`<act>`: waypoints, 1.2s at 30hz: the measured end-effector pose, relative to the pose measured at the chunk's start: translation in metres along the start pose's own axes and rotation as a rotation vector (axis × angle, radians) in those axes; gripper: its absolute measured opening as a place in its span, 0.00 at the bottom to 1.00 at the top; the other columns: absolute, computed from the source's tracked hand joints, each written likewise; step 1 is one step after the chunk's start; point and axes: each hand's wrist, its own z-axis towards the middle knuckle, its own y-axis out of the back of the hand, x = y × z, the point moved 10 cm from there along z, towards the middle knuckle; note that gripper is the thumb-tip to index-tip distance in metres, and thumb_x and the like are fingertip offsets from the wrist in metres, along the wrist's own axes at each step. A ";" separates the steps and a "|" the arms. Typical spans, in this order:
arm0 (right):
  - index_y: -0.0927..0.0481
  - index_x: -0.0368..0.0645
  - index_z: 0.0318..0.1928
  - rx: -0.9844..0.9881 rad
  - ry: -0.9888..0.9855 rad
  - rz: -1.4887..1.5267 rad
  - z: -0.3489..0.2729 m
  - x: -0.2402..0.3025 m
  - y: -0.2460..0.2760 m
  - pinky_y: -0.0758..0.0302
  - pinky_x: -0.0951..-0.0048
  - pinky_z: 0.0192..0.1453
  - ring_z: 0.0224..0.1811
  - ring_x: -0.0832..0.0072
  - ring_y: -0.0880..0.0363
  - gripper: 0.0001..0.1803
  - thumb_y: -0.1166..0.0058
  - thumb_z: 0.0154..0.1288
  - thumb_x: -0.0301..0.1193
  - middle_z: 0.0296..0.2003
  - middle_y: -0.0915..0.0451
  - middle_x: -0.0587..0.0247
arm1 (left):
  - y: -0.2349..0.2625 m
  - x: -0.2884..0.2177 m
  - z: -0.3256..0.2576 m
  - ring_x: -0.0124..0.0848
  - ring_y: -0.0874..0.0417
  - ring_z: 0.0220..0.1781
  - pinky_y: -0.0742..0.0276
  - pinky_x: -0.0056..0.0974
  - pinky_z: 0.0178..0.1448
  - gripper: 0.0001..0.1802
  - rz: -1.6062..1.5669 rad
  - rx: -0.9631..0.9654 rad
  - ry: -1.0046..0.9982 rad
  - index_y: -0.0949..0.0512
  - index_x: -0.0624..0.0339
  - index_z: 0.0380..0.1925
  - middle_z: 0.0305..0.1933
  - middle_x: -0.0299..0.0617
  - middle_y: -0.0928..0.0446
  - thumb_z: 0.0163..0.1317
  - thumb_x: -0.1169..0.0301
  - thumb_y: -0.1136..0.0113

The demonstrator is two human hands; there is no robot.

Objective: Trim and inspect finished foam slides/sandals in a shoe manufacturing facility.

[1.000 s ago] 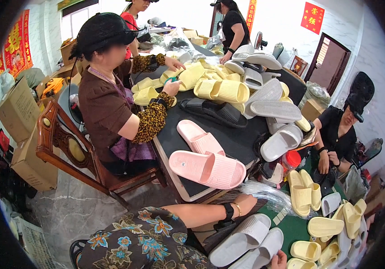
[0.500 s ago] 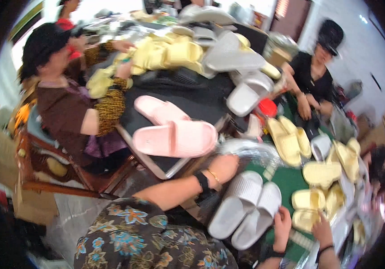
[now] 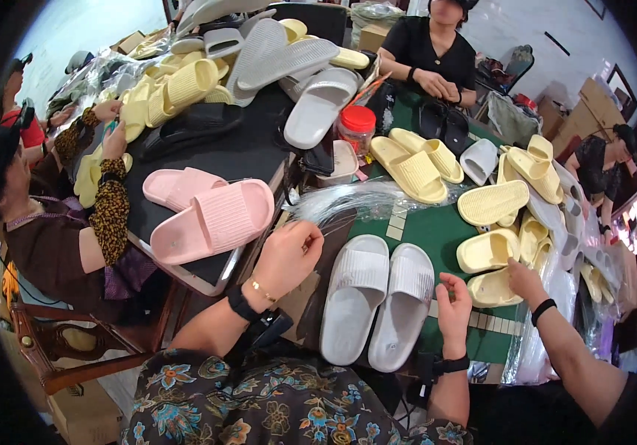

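Remote log: compared with the frame a second earlier, my view had swung right, and the right hand, then cut off by the lower edge, showed whole. Its fingers were loosely bent, nothing seen within, just beside the pair of gray slippers; I could not tell whether it touched them. The slippers lay side by side on the near edge of the green table. The left hand was again near the clear strands, fingers curled inward; I could not tell whether it gripped any. A co-worker's hand, not in that earlier frame, reached to the yellow slippers at right. Containers: a clear jar had its red lid on, contents indistinct; beside it stood a pale tub, contents unreadable to me.
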 end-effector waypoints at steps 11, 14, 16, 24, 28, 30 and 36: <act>0.28 0.45 0.63 0.438 0.522 -0.166 -0.024 0.129 -0.101 0.22 0.72 0.41 0.36 0.69 0.20 0.29 0.43 0.60 0.19 0.39 0.20 0.58 | -0.017 -0.083 -0.042 0.40 0.20 0.27 0.23 0.40 0.31 0.04 -0.019 0.352 -0.297 0.23 0.58 0.29 0.28 0.42 0.25 0.55 0.73 0.38; 0.23 0.45 0.54 0.476 0.630 -0.266 -0.033 0.137 -0.115 0.22 0.65 0.41 0.38 0.59 0.20 0.21 0.42 0.59 0.20 0.37 0.21 0.55 | -0.016 -0.096 -0.054 0.38 0.20 0.26 0.23 0.39 0.30 0.04 -0.035 0.427 -0.432 0.23 0.58 0.29 0.27 0.40 0.26 0.55 0.72 0.37; 0.21 0.42 0.47 0.453 0.629 -0.286 -0.034 0.133 -0.113 0.23 0.63 0.41 0.38 0.57 0.21 0.14 0.42 0.59 0.22 0.37 0.21 0.54 | -0.009 -0.101 -0.056 0.37 0.20 0.27 0.23 0.38 0.31 0.05 -0.045 0.434 -0.488 0.22 0.59 0.30 0.27 0.39 0.24 0.53 0.74 0.35; 0.19 0.41 0.40 0.254 0.548 -0.466 -0.054 0.115 -0.039 0.23 0.63 0.39 0.37 0.60 0.20 0.12 0.38 0.53 0.24 0.35 0.20 0.58 | -0.019 -0.102 -0.072 0.29 0.21 0.35 0.23 0.32 0.34 0.09 0.118 0.476 -0.765 0.25 0.57 0.31 0.35 0.36 0.26 0.48 0.71 0.39; 0.20 0.43 0.37 0.434 0.527 -0.529 -0.094 0.095 -0.038 0.23 0.63 0.37 0.35 0.60 0.20 0.09 0.38 0.55 0.29 0.32 0.20 0.60 | -0.052 -0.090 -0.094 0.31 0.20 0.39 0.21 0.32 0.38 0.12 0.151 0.693 -0.829 0.24 0.57 0.37 0.42 0.37 0.25 0.51 0.71 0.43; 0.20 0.43 0.36 0.537 0.474 -0.587 -0.117 0.080 -0.043 0.23 0.63 0.37 0.35 0.61 0.20 0.08 0.38 0.56 0.30 0.31 0.21 0.60 | -0.069 -0.084 -0.107 0.31 0.21 0.40 0.21 0.32 0.38 0.13 0.149 0.751 -0.869 0.24 0.57 0.38 0.42 0.37 0.25 0.50 0.70 0.43; 0.20 0.45 0.26 0.714 0.292 -0.721 -0.158 0.051 -0.055 0.23 0.64 0.31 0.28 0.62 0.19 0.10 0.41 0.60 0.36 0.24 0.23 0.60 | -0.105 -0.065 -0.139 0.31 0.22 0.38 0.21 0.33 0.37 0.10 0.162 0.908 -0.956 0.27 0.59 0.35 0.39 0.38 0.28 0.51 0.69 0.44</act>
